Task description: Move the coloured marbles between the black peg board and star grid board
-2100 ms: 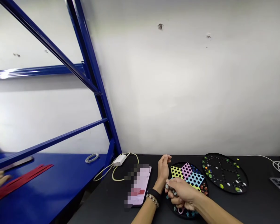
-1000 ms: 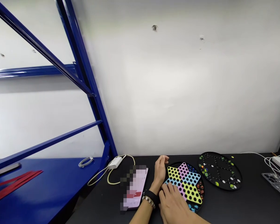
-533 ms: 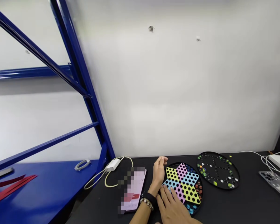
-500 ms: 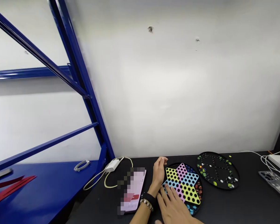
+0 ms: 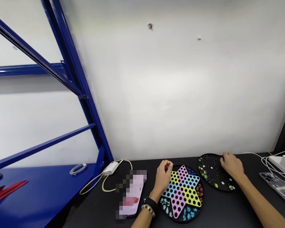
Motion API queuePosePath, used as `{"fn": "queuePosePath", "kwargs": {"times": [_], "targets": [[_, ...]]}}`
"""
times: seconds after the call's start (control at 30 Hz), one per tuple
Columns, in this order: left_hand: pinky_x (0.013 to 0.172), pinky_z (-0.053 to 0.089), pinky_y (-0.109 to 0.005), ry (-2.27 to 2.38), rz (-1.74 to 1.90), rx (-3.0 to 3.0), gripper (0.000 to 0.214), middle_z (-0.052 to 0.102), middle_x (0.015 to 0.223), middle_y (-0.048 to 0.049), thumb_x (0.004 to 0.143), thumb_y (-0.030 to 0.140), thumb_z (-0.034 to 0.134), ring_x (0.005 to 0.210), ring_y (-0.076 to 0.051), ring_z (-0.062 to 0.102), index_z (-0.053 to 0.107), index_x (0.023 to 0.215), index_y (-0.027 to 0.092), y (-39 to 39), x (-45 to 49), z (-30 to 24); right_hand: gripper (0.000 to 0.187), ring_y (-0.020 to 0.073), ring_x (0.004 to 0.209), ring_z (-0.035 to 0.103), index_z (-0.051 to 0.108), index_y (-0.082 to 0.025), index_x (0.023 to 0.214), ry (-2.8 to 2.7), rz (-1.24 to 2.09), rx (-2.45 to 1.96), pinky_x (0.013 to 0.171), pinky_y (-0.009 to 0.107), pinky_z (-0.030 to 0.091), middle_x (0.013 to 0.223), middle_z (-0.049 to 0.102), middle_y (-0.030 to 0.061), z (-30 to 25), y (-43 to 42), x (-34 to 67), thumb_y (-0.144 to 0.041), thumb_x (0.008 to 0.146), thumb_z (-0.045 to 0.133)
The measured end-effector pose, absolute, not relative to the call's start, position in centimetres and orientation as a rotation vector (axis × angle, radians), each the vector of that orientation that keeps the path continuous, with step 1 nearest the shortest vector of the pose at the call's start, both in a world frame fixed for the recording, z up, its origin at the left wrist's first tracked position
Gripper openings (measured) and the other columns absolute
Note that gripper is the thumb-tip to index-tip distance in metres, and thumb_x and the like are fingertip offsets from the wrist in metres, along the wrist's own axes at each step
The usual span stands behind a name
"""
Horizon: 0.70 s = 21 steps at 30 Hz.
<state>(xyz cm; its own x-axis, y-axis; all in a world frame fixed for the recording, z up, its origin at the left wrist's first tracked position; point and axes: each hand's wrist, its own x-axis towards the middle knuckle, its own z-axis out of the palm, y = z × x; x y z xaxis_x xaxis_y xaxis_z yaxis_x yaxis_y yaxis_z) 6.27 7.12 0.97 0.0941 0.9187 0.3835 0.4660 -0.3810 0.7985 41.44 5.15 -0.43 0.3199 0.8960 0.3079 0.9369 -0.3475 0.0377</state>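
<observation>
A round Chinese checkers board (image 5: 189, 181) with a pink, yellow and blue star lies on the black table. Glass marbles (image 5: 189, 213) fill the pockets around the star, sorted by colour. My left hand (image 5: 163, 176), with a black band and beads at the wrist, is at the board's upper left edge. Its fingers are curled together; what they hold, if anything, is hidden. My right hand (image 5: 232, 164) reaches over the far right rim of a black round tray (image 5: 212, 175) with green, white and orange marbles. Its fingers point down, closed and slightly blurred; their contents cannot be seen.
A phone (image 5: 133, 196) lies left of my left wrist, near a white adapter (image 5: 110, 168) with a pale cable. On the right are another phone (image 5: 276, 185) and a white power strip (image 5: 281, 164) with cables. A blue metal frame (image 5: 85, 91) stands at left; a white wall rises behind.
My right hand has left the star board and moved right to the black tray, uncovering the board's lower left marbles. My left hand stays beside the board. The view has shifted slightly.
</observation>
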Motion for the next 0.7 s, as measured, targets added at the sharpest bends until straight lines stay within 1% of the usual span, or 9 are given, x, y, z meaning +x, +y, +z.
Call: {"fn": "queuePosePath", "kwargs": {"times": [0.17, 0.33, 0.47, 0.57, 0.63, 0.7], "targets": [[0.073, 0.046, -0.03, 1.37, 1.21, 1.913, 0.032, 0.063, 0.082, -0.0025, 0.092, 0.046, 0.044, 0.079, -0.02, 0.06, 0.057, 0.075, 0.022, 7.1, 6.3, 0.9, 0.027, 0.0214, 0.075, 0.065, 0.058, -0.018, 0.099, -1.743, -0.206, -2.44, 0.059, 0.031, 0.04, 0.104, 0.061, 0.0115, -1.5, 3.5, 43.9, -0.026, 0.096, 0.033], [0.074, 0.046, -0.031, 1.376, 1.189, 1.916, 0.031, 0.062, 0.082, -0.0024, 0.092, 0.045, 0.044, 0.08, -0.02, 0.06, 0.056, 0.075, 0.022, 6.9, 6.4, 1.2, 0.025, 0.0229, 0.074, 0.067, 0.058, -0.016, 0.105, -1.75, -0.128, -2.467, 0.061, 0.032, 0.042, 0.106, 0.058, 0.0129, -1.1, 3.6, 43.4, -0.025, 0.095, 0.037], [0.073, 0.046, -0.031, 1.378, 1.187, 1.919, 0.031, 0.063, 0.083, -0.0027, 0.091, 0.045, 0.044, 0.081, -0.021, 0.06, 0.056, 0.075, 0.022, 6.7, 6.4, 1.5, 0.025, 0.0247, 0.076, 0.067, 0.058, -0.013, 0.101, -1.756, -0.095, -2.503, 0.061, 0.033, 0.042, 0.102, 0.059, 0.0144, -1.2, 3.7, 43.5, -0.017, 0.094, 0.035], [0.073, 0.047, -0.031, 1.382, 1.195, 1.922, 0.032, 0.063, 0.083, -0.0031, 0.091, 0.047, 0.044, 0.08, -0.021, 0.061, 0.056, 0.074, 0.022, 6.7, 6.5, 1.6, 0.02, 0.0239, 0.076, 0.067, 0.059, -0.015, 0.094, -1.678, -0.029, -2.448, 0.063, 0.032, 0.043, 0.098, 0.061, 0.0119, -1.4, 3.7, 44.0, -0.017, 0.091, 0.039], [0.073, 0.047, -0.031, 1.383, 1.2, 1.922, 0.033, 0.063, 0.082, -0.0033, 0.09, 0.048, 0.044, 0.079, -0.021, 0.061, 0.056, 0.074, 0.022, 6.7, 6.5, 1.6, 0.015, 0.0226, 0.075, 0.065, 0.06, -0.018, 0.087, -1.534, 0.153, -2.3, 0.063, 0.031, 0.043, 0.089, 0.063, 0.009, -1.1, 3.8, 44.3, -0.022, 0.089, 0.046], [0.073, 0.047, -0.031, 1.381, 1.2, 1.924, 0.033, 0.063, 0.082, -0.0032, 0.09, 0.048, 0.044, 0.078, -0.021, 0.061, 0.056, 0.074, 0.023, 6.8, 6.6, 1.6, 0.014, 0.021, 0.071, 0.063, 0.059, -0.019, 0.083, -1.291, 0.479, -2.009, 0.058, 0.028, 0.044, 0.078, 0.062, 0.0062, -0.4, 3.8, 44.4, -0.03, 0.085, 0.052]]}}
